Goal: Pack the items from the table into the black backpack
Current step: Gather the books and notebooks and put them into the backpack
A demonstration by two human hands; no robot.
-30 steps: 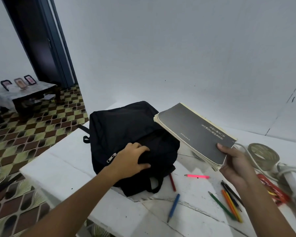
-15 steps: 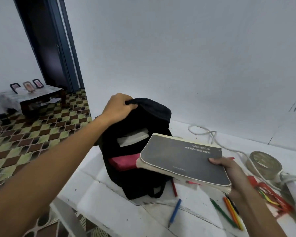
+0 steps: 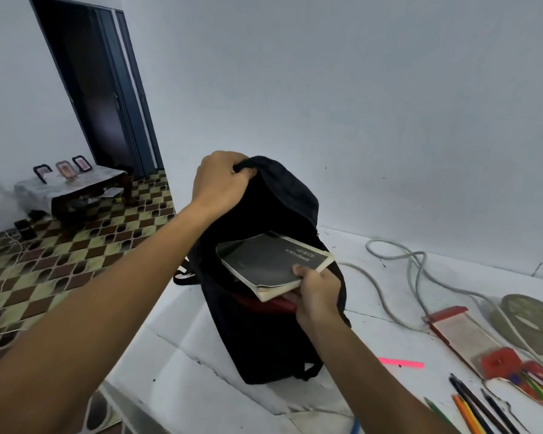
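At the centre of the frame the black backpack (image 3: 273, 333) stands upright on the white table (image 3: 201, 364), its mouth open toward the camera. The left hand (image 3: 220, 183), above it and left of centre, has its fingers curled tight round the top edge of the bag's flap and holds it up. The right hand (image 3: 318, 296), just below centre, grasps the near corner of a dark-covered book (image 3: 270, 263), thumb on the cover and fingers underneath. The book lies tilted in the bag's mouth, its far end inside under the raised flap, its near end sticking out. Beneath it a red thing (image 3: 264, 303) shows inside the opening; what it is cannot be told.

In the lower right of the frame, coloured pencils (image 3: 477, 411) lie together on the table, and a pink marker (image 3: 402, 363) lies apart from them, nearer the bag. Further right are a clear case with red trim (image 3: 461, 330) and a roll of tape (image 3: 530, 324). A white cable (image 3: 398, 267) loops across the table from behind the bag toward the right edge.

In the upper left a dark door (image 3: 98, 92) stands in the wall, and below it a low table (image 3: 72, 189) with three small frames rests on a chequered floor (image 3: 60, 261).
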